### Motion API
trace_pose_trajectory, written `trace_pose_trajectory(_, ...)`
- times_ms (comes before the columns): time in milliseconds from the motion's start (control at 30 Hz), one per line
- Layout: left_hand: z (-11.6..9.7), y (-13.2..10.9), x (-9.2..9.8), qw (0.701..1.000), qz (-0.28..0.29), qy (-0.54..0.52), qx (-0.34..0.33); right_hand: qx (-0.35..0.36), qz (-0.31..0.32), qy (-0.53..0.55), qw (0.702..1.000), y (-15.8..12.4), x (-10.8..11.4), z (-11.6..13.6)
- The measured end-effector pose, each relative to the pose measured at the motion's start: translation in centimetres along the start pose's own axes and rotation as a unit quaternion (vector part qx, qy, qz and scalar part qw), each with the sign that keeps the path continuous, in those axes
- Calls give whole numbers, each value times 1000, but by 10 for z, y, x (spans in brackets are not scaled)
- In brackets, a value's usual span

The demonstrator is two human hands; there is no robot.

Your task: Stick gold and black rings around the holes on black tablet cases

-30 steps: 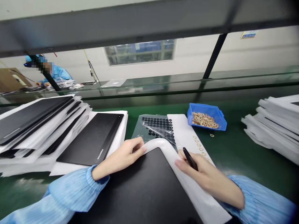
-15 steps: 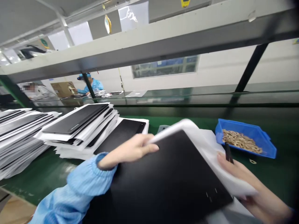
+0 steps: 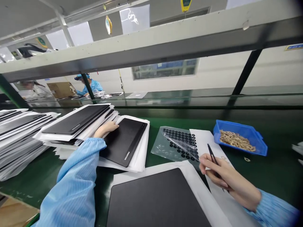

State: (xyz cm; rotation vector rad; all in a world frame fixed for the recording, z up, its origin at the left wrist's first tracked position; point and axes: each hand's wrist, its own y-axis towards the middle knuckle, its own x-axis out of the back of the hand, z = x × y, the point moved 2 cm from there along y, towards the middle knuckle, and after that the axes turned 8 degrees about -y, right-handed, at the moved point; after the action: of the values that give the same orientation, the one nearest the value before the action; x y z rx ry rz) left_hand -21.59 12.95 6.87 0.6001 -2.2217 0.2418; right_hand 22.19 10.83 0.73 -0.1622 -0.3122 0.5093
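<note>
My left hand (image 3: 106, 128) rests its fingers, stretched out, on the left edge of a black panel with small white lettering (image 3: 126, 142), like a laptop cover. That panel lies on white sheets beside a taller stack. My right hand (image 3: 220, 171) grips black tweezers (image 3: 212, 154), points upward. Its fingertips are close to the corner of a clear plastic sheet (image 3: 157, 146) bearing rows of black rings (image 3: 180, 134); contact is unclear. In front of me lies another large black panel (image 3: 156, 201) on white sheeting (image 3: 189, 171), touched by neither hand.
A blue bin (image 3: 260, 145) of tan rings (image 3: 236, 140) stands at right, one loose ring (image 3: 247, 159) beside it. Stacked panels and white sheets (image 3: 26, 138) fill the left. A shelf beam (image 3: 142, 41) crosses above. Another person in blue (image 3: 94, 85) sits beyond.
My left hand has let go of the large panel and moved left to the lettered one. The large panel now lies lower on the bench, uncovering the ring sheet. My right hand has released the white sheeting.
</note>
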Motion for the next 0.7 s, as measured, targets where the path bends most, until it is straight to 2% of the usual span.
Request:
trace_pose_trajectory(100, -3, -6, 1, 999, -32, 23, -26, 16, 8, -41, 999, -2, -3, -1)
trace_pose_trajectory(167, -2, -23, 1, 996, -64, 27, -51, 27, 20, -67, 997, -3, -6, -3)
trace_pose_trajectory(267, 8, -71, -6, 985, -137, 16, -103, 14, 44, -100, 994, -1, -10, -7)
trace_pose_trajectory(367, 33, -132, -9, 963, -231, -16, -135, -25, 79, -128, 988, 2, -13, -8)
trace_pose_trajectory(467, 76, -181, 4, 926, -362, -68, -77, -26, 134, -149, 979, 2, -17, 4)
trace_pose_trajectory(533, 108, -195, 23, 894, -436, -104, -11, 5, 159, -150, 976, 1, -22, 20)
trace_pose_trajectory(600, 135, -192, 45, 880, -452, -138, 46, 42, 172, -140, 974, 1, -31, 39)
trace_pose_trajectory(700, 156, -170, 74, 892, -401, -179, 108, 74, 193, -102, 973, 11, -55, 70)
